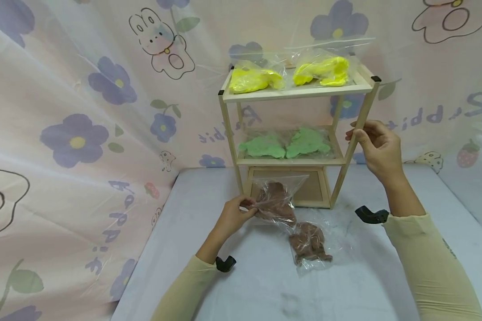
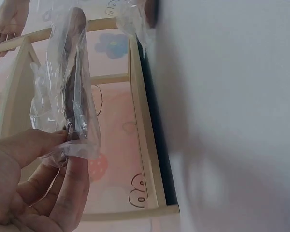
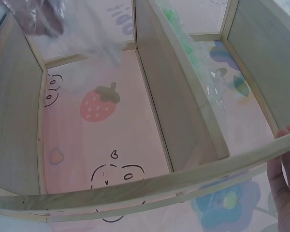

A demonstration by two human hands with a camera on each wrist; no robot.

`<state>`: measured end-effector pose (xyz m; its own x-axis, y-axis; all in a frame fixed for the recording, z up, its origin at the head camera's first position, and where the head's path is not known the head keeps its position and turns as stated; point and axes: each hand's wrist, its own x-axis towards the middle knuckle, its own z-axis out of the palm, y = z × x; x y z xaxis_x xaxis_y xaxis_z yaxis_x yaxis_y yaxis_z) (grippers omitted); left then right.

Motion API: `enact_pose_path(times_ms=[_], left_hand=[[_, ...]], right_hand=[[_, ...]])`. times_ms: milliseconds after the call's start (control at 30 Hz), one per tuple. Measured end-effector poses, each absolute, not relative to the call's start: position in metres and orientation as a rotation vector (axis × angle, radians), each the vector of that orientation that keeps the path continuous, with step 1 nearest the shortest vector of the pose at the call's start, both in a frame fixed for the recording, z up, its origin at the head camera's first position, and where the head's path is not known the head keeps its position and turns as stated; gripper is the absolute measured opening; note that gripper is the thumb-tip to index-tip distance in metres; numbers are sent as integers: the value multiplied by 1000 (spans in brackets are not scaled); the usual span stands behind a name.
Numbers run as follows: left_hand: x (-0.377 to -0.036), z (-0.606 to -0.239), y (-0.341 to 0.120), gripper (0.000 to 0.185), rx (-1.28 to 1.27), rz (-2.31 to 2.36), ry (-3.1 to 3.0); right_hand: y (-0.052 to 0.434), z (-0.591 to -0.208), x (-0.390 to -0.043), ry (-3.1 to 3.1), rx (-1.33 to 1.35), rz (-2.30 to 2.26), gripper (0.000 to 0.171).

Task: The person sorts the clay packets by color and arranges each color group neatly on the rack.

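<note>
My left hand (image 1: pixel 234 216) pinches the edge of a clear bag of brown pieces (image 1: pixel 276 199) and holds it up in front of the bottom of a small wooden shelf rack (image 1: pixel 293 92). In the left wrist view the bag (image 2: pixel 72 96) stands edge-on between my thumb and fingers (image 2: pixel 72 183). A second brown bag (image 1: pixel 310 243) lies flat on the table. My right hand (image 1: pixel 375 145) grips the rack's front right post at the middle shelf; its fingers (image 3: pixel 284 183) show behind the post. Two yellow bags (image 1: pixel 255 79) lie on the top shelf, two green bags (image 1: pixel 283 145) on the middle one.
The rack stands at the back of a grey table (image 1: pixel 265 285) against a flower-and-rabbit printed curtain (image 1: pixel 84 133). The curtain closes in the left and right sides too. The table's left edge runs near my left forearm.
</note>
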<state>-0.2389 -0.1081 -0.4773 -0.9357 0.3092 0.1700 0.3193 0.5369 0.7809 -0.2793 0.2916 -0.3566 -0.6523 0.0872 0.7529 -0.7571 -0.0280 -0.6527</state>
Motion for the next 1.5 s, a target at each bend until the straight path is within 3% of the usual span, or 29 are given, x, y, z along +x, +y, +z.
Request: enact_pose_path(times_ms=[967,1500], left_hand=[[-292,-484,-36,27,-483,-1381,-2694],[-302,-506,-6,19,-482,-1502,-2535]], right_hand=[[293,-356,-280,-1666,703,1724,24],[293,-356,-279,-1667,699,1734,25]])
